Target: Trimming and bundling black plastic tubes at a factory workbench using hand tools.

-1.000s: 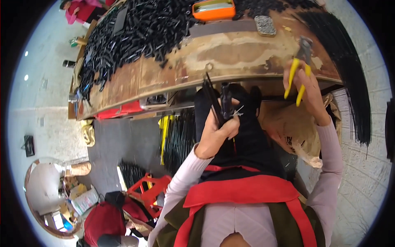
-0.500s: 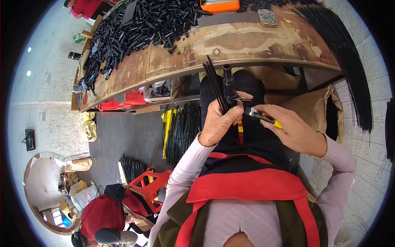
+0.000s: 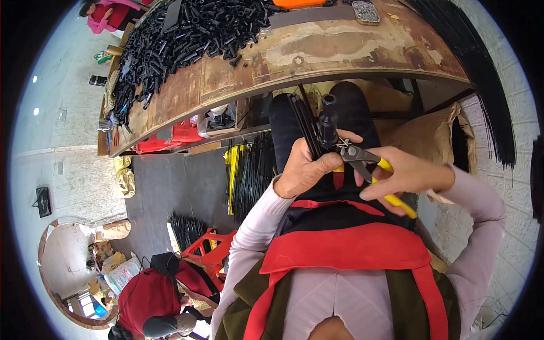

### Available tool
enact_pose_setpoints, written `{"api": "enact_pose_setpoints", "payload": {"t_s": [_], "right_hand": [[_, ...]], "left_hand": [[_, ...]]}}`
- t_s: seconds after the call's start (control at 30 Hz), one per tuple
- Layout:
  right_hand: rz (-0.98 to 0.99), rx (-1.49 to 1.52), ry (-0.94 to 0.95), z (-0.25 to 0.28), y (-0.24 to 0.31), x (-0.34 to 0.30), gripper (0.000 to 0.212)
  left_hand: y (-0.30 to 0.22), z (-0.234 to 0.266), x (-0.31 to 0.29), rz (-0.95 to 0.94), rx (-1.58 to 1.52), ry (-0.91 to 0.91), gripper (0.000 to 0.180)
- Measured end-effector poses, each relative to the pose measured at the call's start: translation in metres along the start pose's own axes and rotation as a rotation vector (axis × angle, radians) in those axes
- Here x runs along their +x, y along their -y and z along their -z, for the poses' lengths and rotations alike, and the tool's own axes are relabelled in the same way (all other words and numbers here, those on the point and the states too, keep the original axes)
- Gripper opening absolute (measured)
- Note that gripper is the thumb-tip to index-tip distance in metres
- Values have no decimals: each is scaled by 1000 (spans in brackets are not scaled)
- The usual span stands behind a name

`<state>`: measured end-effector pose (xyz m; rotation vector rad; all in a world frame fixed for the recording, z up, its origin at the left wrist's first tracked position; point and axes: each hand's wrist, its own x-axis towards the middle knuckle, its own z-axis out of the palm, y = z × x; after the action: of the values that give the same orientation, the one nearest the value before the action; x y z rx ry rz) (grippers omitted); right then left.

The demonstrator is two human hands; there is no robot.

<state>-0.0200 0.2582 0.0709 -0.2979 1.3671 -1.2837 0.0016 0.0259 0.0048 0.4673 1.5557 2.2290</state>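
The right hand held pliers, handles newly spread, their head at pale wires right of the left hand, which clasped black rods and a fitting, putting wires within reach.

Heap of tube fittings on workbench's left end. Strip near far edge, right of heap. Rod bundle along right edge. Sack below near right corner. Pliers before near edge, right of held fitting.
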Motion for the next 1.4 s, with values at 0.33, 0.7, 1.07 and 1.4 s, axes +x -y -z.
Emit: {"api": "enact_pose_setpoints", "payload": {"t_s": [0.33,0.7,1.07,1.4], "right_hand": [[306,-955,-444,5,21,-21,36],[501,-1135,-616,8,21,-27,32],[770,-1497,-824,12,13,-25,41],[130,-780,-468,3,28,-32,39]], "left_hand": [[-2,7,6,49,-29,-49,48],[-8,-3,5,12,39,-103,65],[-7,-7,8,18,-1,-174,49],[-2,2,8,-20,-15,-42,47]]}}
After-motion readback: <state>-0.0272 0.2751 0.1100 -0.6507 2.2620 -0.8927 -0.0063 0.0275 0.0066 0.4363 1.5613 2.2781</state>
